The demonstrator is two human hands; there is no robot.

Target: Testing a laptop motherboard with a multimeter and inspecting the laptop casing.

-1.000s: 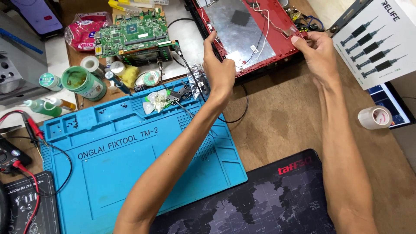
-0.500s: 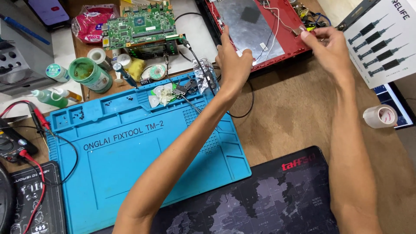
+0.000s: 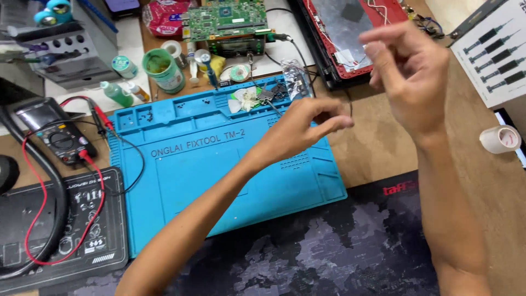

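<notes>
left hand (image 3: 298, 129): yours, low over the far right part of the blue mat (image 3: 219, 170), fingers curled with the forefinger stretched right; looks pinched on something tiny, can't tell what, maybe nothing.
right hand (image 3: 408, 77): yours, raised in the air above the bare table (image 3: 383, 148), fingers loosely bent, thumb near the fingertips; blurred, can't tell if it holds anything.
nearest thing: small parts pile (image 3: 263, 96) in the mat's top trays, just beyond your left hand, with a clear little bag (image 3: 296, 82) beside it.
handling: parts look tiny, light, easy to flick away and fragile; judge a fingertip pinch by the edges, not the contacts. The bag is soft and slippery; take it by a corner.
red laptop shell (image 3: 350, 33): open at the far edge of the table, thin wires across it, behind your right hand.
green circuit board (image 3: 227, 19): far centre, on a box.
green cup (image 3: 163, 68): left of the board, near small bottles.
multimeter (image 3: 55, 137): left of the mat, red lead looping over the black pad (image 3: 60, 219).
tape roll (image 3: 501, 138): far right, well apart from both hands.
</notes>
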